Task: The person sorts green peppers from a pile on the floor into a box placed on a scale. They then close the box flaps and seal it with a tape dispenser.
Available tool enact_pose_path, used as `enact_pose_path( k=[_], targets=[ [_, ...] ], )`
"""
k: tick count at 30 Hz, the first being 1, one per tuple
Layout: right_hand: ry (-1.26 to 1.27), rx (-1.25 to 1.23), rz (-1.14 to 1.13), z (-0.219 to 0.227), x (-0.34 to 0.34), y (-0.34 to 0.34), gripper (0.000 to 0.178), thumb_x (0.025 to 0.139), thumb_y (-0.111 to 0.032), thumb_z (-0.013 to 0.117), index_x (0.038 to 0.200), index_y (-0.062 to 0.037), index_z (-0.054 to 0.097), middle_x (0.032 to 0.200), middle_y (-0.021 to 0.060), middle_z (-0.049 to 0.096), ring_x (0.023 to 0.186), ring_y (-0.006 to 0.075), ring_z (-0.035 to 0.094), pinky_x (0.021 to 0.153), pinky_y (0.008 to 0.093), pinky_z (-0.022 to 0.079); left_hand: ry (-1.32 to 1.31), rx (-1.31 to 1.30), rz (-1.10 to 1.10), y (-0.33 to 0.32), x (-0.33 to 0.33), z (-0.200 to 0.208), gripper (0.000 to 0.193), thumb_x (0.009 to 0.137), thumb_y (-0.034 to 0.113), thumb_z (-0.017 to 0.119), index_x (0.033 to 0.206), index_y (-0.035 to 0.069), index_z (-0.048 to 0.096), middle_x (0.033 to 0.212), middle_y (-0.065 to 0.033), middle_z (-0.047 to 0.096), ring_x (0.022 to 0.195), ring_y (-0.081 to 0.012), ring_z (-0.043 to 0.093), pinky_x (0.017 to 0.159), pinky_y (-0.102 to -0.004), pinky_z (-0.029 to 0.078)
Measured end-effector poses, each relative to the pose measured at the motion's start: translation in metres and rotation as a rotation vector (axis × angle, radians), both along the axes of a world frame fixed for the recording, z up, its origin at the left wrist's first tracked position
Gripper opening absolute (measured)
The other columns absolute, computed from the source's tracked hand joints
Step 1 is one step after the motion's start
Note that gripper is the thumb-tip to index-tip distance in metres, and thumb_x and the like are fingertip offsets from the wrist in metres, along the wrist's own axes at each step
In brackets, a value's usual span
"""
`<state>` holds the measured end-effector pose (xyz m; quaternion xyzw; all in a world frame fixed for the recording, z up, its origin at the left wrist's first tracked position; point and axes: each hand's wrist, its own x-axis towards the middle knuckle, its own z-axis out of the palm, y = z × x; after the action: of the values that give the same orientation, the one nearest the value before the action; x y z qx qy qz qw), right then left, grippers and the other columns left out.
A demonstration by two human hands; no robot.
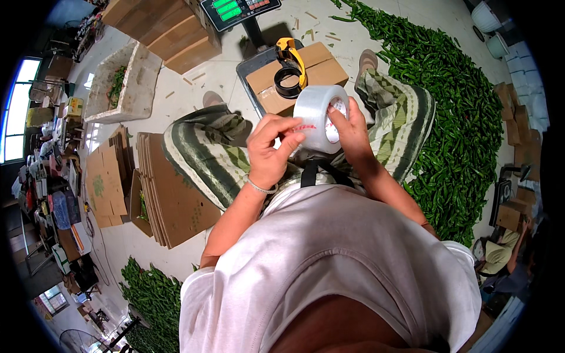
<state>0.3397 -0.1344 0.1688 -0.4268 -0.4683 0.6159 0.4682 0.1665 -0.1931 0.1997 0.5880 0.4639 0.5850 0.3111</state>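
A wide roll of clear packing tape [312, 112] is held up in front of me. My right hand [351, 132] grips it from the right, with the thumb at the core's opening and the other fingers hidden behind the roll. At the roll's left side, my left hand [273, 147] is closed, its thumb and forefinger touching the tape near a red printed mark. Whether they pinch a loose tape end is too small to tell. Just beyond the roll, a yellow and black tape dispenser [291, 70] stands on a closed cardboard box [323, 65].
The box rests on a platform scale [246, 73] with a lit green display [226, 9]. Green peppers [450, 129] cover the floor at right. Flattened cartons [176, 194] and a white foam box [141, 82] lie at left. Another person [506, 259] is at far right.
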Motion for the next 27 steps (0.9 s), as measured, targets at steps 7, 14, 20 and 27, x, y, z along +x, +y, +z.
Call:
enact_pose_path(
  k=[7, 14, 20, 27],
  targets=[
    [0.133, -0.117, 0.065, -0.003, -0.009, -0.002, 0.027, 0.091, -0.013, 0.053, 0.114, -0.001, 0.05, 0.097, 0.006, 0.06, 0.085, 0.0108, 0.056, 0.075, 0.0259, 0.046, -0.049, 0.015, -0.028, 0.002, -0.004, 0.001, 0.011, 0.073, 0.01, 0.075, 0.081, 0.006, 0.068, 0.123, -0.0125, 0.049, 0.121, -0.0277, 0.043, 0.098, -0.039, 0.034],
    [0.077, -0.607, 0.431, -0.035, -0.016, -0.011, 0.033, 0.092, -0.027, 0.051, 0.118, -0.0057, 0.049, 0.096, 0.0082, 0.062, 0.078, 0.0126, 0.061, 0.056, 0.0244, 0.051, 0.09, 0.013, -0.158, -0.009, -0.003, 0.009, 0.012, 0.084, 0.016, 0.061, 0.08, 0.005, 0.058, 0.099, -0.01, 0.062, 0.111, -0.0325, 0.053, 0.104, -0.0464, 0.029],
    [-0.03, -0.683, 0.645, -0.027, -0.035, 0.007, 0.051, 0.09, -0.05, 0.049, 0.117, -0.0075, 0.052, 0.097, 0.01, 0.062, 0.077, 0.0192, 0.064, 0.06, 0.0286, 0.054, -0.34, 0.09, 0.06, 0.019, -0.03, -0.02, 0.013, 0.092, 0.015, 0.055, 0.092, 0.005, 0.047, 0.096, -0.0087, 0.057, 0.1, -0.0267, 0.058, 0.099, -0.0451, 0.037],
    [-0.389, -0.32, -0.056, -0.066, -0.039, 0.15, 0.064, 0.082, -0.054, 0.061, 0.103, 0.0058, 0.051, 0.088, 0.0126, 0.06, 0.075, 0.017, 0.061, 0.053, 0.0302, 0.053, -0.4, 0.297, 0.176, 0.103, -0.119, 0.042, 0.011, 0.097, 0.013, 0.047, 0.1, 0.003, 0.048, 0.106, -0.015, 0.06, 0.101, -0.029, 0.06, 0.093, -0.0437, 0.045]
  ],
)
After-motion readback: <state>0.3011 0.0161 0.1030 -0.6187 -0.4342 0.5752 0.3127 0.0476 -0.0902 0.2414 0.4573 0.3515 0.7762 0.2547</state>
